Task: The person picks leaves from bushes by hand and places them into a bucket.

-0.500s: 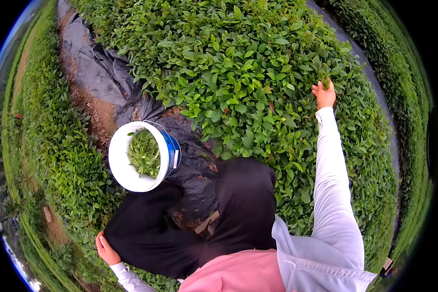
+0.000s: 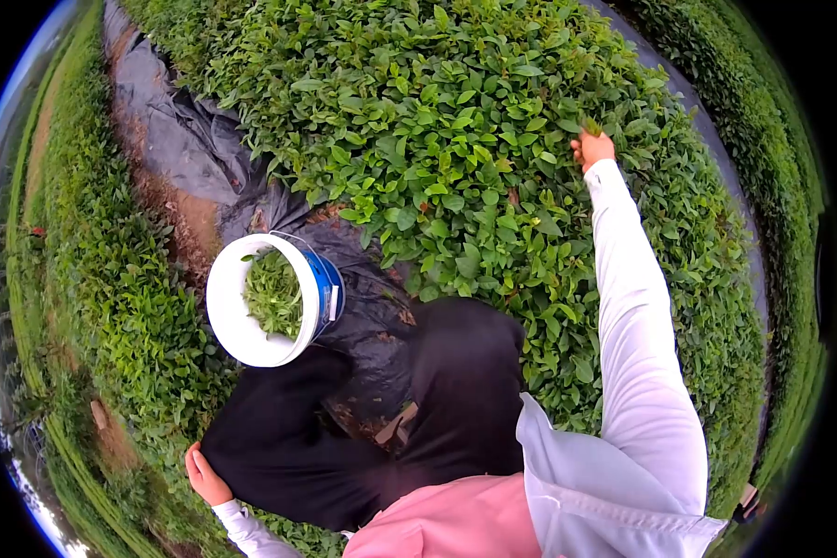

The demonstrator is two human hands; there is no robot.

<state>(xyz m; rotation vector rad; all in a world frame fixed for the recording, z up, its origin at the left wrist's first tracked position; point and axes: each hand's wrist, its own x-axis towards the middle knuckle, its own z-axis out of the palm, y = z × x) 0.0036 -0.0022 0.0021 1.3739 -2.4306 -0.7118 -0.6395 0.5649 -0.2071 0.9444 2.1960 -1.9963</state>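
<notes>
Over a dense hedge of tea bushes (image 2: 409, 121), the person's right hand (image 2: 594, 149) is reaching out at the end of a white sleeve (image 2: 637, 307), its fingers curling around a small leaf sprig (image 2: 591, 126) that is poking out past them; the sprig is showing too blurred for its leaves to be counted. The left hand (image 2: 206, 478) is resting against the black trousers (image 2: 288, 470) at the bent knee, its fingers lying along the cloth, and I cannot tell whether they are gripping any of it. Between the trousers and the black plastic sheeting (image 2: 370, 298), a white-and-blue bucket (image 2: 228, 312) is standing with its mouth facing the camera. Loose green leaves (image 2: 274, 298) are lying inside, gathering toward its right wall. Another leafy row (image 2: 135, 316) is running along the left.
</notes>
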